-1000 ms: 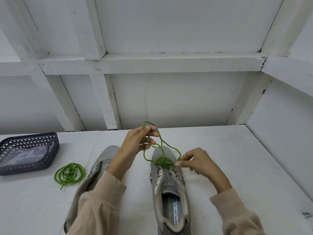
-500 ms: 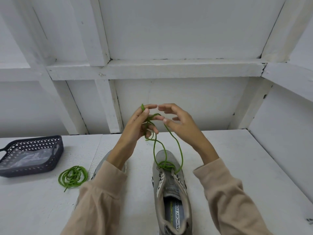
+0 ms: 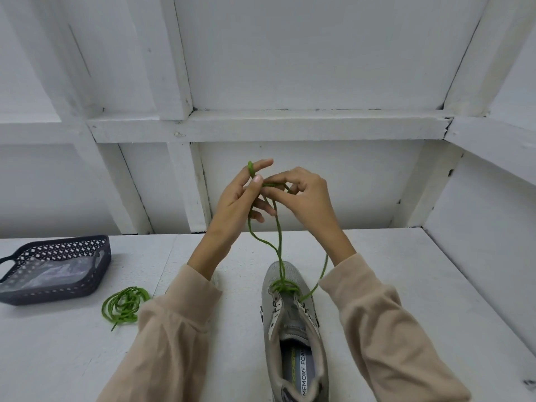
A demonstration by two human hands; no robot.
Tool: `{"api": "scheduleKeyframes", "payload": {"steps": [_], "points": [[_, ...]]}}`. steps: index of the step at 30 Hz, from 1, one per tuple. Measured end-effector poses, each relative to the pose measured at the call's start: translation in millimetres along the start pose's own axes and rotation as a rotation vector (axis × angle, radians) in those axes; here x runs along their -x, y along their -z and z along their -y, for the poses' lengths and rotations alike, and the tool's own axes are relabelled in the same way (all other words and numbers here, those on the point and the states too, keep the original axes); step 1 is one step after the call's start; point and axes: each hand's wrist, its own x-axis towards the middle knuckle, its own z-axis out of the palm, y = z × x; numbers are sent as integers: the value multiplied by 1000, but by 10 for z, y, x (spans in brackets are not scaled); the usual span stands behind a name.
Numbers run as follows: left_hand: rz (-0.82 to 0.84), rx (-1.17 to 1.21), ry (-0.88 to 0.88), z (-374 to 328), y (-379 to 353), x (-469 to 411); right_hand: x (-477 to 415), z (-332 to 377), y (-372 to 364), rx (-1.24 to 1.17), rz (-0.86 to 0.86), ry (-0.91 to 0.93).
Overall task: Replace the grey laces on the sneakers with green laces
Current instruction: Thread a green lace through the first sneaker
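While green lace point(image 3: 279, 245) runs up from sneaker point(image 3: 293, 320) toe eyelets, left hand point(image 3: 237, 198) hooks it round forefinger and right hand point(image 3: 307, 198) pinches it. Tangle possible, view poor. Advise: even both ends.

place: looked like a bare white-painted work booth | near: white tabletop point(image 3: 406, 285) served as bench | far: board wall braced by timber beam point(image 3: 261, 126) and posts | right: side panel point(image 3: 478, 256) | left: dark perforated basket point(image 3: 66, 242)

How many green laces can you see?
2. A threaded lace rises from the sneaker to the left hand and right hand, which hold it. A coiled lace lies on the table near the basket. Sleeves may hide more.
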Motion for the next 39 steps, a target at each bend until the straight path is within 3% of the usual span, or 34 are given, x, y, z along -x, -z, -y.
{"api": "scheduleKeyframes", "payload": {"steps": [5,10,19,26,31,35,39], "points": [[-85,53,29,44,35,36,15,9,68,-33,-71,24],[-144,683,44,-29,235,-31,43,-136,159,-39,-44,-122],[-583,910,162,296,731,34,155,-871,165,110,-100,-490],[-700,875,146,538,780,87,258,-1174,58,224,-105,-658],[-693,734,101,569,805,77,364,-1296,41,275,-49,-661],[-566,501,98,545,665,145,411,-1299,-48,259,91,-575],[-257,188,223,517,430,281,448,-1271,-139,241,213,-479]]}}
